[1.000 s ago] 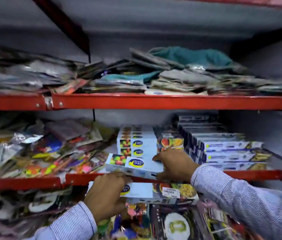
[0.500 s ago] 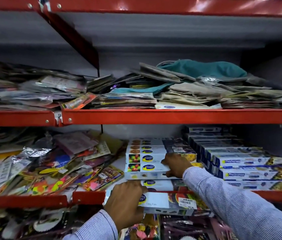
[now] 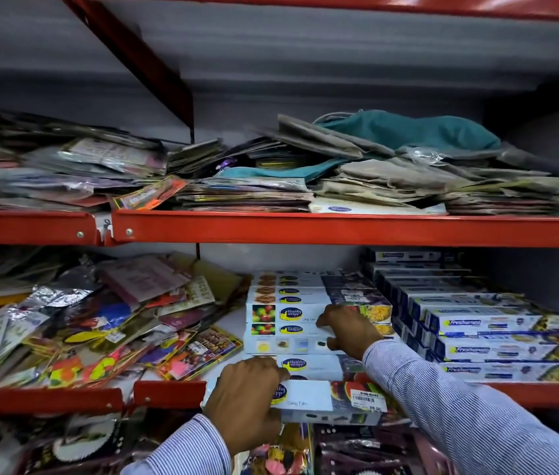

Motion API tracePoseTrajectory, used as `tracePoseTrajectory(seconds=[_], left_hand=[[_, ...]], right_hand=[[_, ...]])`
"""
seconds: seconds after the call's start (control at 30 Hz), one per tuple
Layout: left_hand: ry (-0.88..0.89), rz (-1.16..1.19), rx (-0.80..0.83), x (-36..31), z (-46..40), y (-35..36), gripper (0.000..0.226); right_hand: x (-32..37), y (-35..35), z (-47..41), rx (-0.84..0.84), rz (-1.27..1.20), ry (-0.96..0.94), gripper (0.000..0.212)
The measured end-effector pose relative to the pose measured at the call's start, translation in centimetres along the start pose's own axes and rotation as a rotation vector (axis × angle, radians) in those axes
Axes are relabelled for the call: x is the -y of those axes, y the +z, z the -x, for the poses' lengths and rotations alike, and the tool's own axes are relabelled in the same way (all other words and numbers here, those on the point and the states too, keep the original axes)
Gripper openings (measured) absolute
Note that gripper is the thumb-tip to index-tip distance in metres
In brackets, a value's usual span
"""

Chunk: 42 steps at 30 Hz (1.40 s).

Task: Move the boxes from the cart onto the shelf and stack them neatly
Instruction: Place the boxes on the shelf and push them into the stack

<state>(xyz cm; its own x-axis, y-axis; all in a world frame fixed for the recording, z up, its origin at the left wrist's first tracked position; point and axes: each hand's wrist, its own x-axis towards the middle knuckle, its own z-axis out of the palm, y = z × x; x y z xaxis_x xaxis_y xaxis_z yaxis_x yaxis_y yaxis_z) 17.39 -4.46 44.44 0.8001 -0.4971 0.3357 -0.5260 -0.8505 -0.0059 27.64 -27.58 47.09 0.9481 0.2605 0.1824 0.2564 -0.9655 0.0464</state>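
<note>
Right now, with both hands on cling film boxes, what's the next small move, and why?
Probably slide the box under the right hand back flush with the white stack. The left hand already holds another cling film box at the shelf's red front edge, waiting to go on.

Both arms reach forward in striped sleeves toward the red shelf edge [image 3: 168, 394]. The left hand [image 3: 245, 401] sits at that edge, fingers curled in a grasp. The right hand [image 3: 348, 329] lies above and beyond it, palm down, fingers bent.
</note>
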Motion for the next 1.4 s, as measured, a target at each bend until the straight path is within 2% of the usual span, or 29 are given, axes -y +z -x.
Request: tracePoseTrajectory(seconds=[0.2, 0.27, 0.4, 0.57, 0.73, 0.83, 1.07, 1.27, 1.4], left_hand=[[0.007, -0.029, -0.026, 0.3, -1.8, 0.7, 0.06], [-0.005, -0.03, -0.042, 0.3, -2.9, 0.7, 0.057], [-0.036, -0.053, -0.038, 0.2, -5.3, 0.9, 0.045], [-0.068, -0.085, -0.023, -0.5, -7.5, 2.0, 0.039], [-0.069, -0.108, -0.027, -1.0, -8.5, 3.3, 0.037], [-0.054, -0.104, -0.071, -0.9, -8.5, 4.3, 0.044], [-0.024, -0.08, -0.164, -0.5, -8.4, 6.1, 0.048], [-0.036, 0.006, -0.202, -0.7, -8.3, 6.4, 0.04], [-0.049, 0.028, -0.198, -1.0, -8.5, 6.6, 0.044]], right_hand=[[-0.6, 0.3, 0.0, -0.024, -0.131, 0.052, 0.035], [-1.1, 0.1, -0.3, 0.008, -0.208, 0.063, 0.031], [-1.9, -0.7, -0.5, 0.104, -0.302, 0.063, 0.04], [-2.4, -0.6, -0.1, 0.173, -0.371, 0.077, 0.035], [-2.8, 0.1, 1.4, 0.123, -0.428, 0.052, 0.037], [-3.3, 0.9, 2.7, 0.08, -0.428, 0.021, 0.039], [-4.2, 2.8, 4.4, 0.0, -0.379, -0.019, 0.067], [-4.5, 3.4, 4.5, -0.049, -0.317, -0.022, 0.059], [-4.5, 3.3, 4.5, -0.029, -0.308, -0.02, 0.058]])
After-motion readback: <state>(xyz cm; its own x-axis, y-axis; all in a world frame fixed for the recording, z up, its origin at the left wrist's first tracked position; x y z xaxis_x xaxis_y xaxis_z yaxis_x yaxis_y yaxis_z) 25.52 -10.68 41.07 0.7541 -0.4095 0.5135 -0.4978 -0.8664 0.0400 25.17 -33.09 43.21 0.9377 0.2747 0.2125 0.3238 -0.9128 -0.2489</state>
